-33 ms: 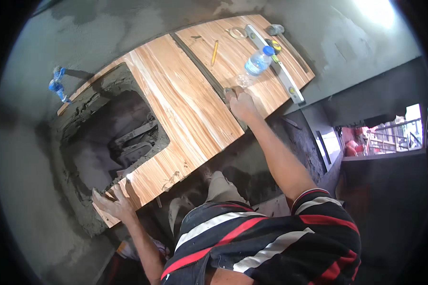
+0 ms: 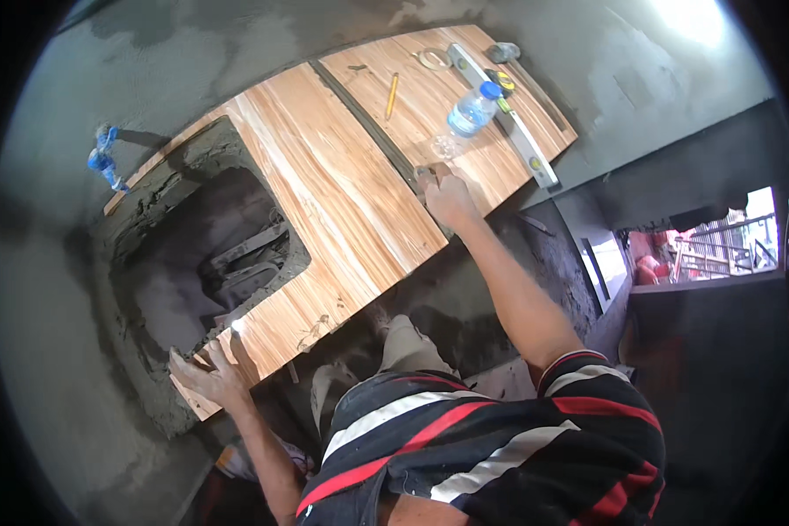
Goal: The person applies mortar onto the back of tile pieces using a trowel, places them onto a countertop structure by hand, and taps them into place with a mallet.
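A large wood-patterned slab (image 2: pixel 342 193) with a rectangular cut-out lies in front of me, over a rough cement opening. My left hand (image 2: pixel 212 379) rests on the narrow strip at its near left corner, thumb and fingers spread. At the slab's right end, my right hand (image 2: pixel 450 202) is closed, its fingers curled down beside the dark gap (image 2: pixel 373 127). Whatever those fingertips grip is hidden. Past the gap lies a second wood-patterned slab (image 2: pixel 421 83). Close by the right hand stands a clear water bottle (image 2: pixel 472 114) with a blue cap.
On the right slab lie a spirit level (image 2: pixel 524 140), a tape measure (image 2: pixel 500 81), a yellow pencil (image 2: pixel 392 96) and a tape roll (image 2: pixel 434 60). A grey lump (image 2: pixel 503 53) sits at its far edge. Blue-wrapped piping (image 2: pixel 103 159) juts from the cement wall (image 2: pixel 53 202) at left.
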Action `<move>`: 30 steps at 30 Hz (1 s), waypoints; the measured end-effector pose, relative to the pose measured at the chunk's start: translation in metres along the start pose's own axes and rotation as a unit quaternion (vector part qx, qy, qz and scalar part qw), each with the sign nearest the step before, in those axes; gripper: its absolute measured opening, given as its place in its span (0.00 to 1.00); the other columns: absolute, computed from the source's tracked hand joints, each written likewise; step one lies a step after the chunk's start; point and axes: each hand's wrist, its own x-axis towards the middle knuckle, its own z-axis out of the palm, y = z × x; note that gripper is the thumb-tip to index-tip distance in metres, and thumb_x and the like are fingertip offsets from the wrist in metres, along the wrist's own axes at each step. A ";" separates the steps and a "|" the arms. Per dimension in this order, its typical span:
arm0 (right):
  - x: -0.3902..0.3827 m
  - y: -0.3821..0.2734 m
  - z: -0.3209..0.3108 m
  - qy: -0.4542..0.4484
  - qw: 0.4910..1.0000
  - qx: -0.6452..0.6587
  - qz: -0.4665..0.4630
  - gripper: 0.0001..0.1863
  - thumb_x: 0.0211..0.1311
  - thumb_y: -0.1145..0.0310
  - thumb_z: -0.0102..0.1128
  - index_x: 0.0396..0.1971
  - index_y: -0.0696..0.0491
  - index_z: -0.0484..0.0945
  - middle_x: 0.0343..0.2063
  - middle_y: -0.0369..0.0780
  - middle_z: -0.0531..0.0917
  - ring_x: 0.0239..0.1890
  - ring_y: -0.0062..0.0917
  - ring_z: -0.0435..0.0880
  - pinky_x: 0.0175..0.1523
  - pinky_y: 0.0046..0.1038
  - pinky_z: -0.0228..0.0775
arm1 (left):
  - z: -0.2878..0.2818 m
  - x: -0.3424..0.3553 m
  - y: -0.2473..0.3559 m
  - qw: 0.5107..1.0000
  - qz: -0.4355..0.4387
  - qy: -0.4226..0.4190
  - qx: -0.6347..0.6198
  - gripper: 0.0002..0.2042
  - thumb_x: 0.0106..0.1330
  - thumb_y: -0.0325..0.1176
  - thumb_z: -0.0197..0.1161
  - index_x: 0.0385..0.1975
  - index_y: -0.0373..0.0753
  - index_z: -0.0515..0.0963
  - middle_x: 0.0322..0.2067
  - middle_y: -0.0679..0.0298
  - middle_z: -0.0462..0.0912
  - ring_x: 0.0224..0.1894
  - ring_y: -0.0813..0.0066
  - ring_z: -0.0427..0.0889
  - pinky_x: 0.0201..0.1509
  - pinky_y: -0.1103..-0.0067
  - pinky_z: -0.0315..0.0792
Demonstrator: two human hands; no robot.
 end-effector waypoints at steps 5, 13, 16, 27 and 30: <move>-0.059 0.036 -0.021 0.025 0.999 -0.027 -0.001 0.24 0.71 0.54 0.58 0.54 0.59 0.79 0.42 0.63 0.85 0.51 0.58 0.84 0.57 0.49 0.74 | 0.001 0.010 -0.009 0.990 0.105 0.073 0.061 0.27 0.63 0.45 0.75 0.58 0.41 0.73 0.59 0.33 0.71 0.58 0.30 0.73 0.57 0.46 0.72; -0.123 0.102 -0.044 -0.156 0.980 0.007 0.123 0.23 0.69 0.51 0.66 0.38 0.60 0.82 0.25 0.45 0.85 0.26 0.34 0.85 0.34 0.37 0.76 | -0.007 0.069 0.079 0.955 -0.151 -0.063 -0.247 0.24 0.71 0.36 0.66 0.63 0.29 0.75 0.59 0.47 0.80 0.61 0.55 0.78 0.68 0.66 0.69; -0.135 0.095 -0.018 -0.229 0.910 0.260 0.229 0.18 0.70 0.54 0.66 0.36 0.56 0.82 0.20 0.34 0.78 0.20 0.17 0.75 0.24 0.26 0.65 | 0.039 0.118 0.119 0.901 -0.114 -0.148 -0.390 0.18 0.70 0.34 0.66 0.54 0.27 0.81 0.51 0.48 0.87 0.51 0.59 0.86 0.59 0.70 0.77; -0.136 0.052 0.029 -0.131 0.804 0.499 0.296 0.10 0.71 0.60 0.67 0.34 0.51 0.81 0.20 0.31 0.79 0.17 0.15 0.73 0.19 0.22 0.60 | 0.148 0.188 0.187 0.776 -0.242 -0.412 -0.412 0.13 0.68 0.32 0.66 0.44 0.28 0.83 0.31 0.60 0.84 0.27 0.70 0.82 0.28 0.72 0.77; -0.137 0.048 0.031 -0.111 0.794 0.515 0.305 0.09 0.71 0.62 0.67 0.34 0.51 0.81 0.19 0.31 0.78 0.16 0.15 0.73 0.19 0.22 0.60 | 0.153 0.192 0.189 0.769 -0.250 -0.424 -0.408 0.13 0.68 0.33 0.66 0.45 0.28 0.82 0.32 0.59 0.85 0.30 0.69 0.84 0.31 0.71 0.78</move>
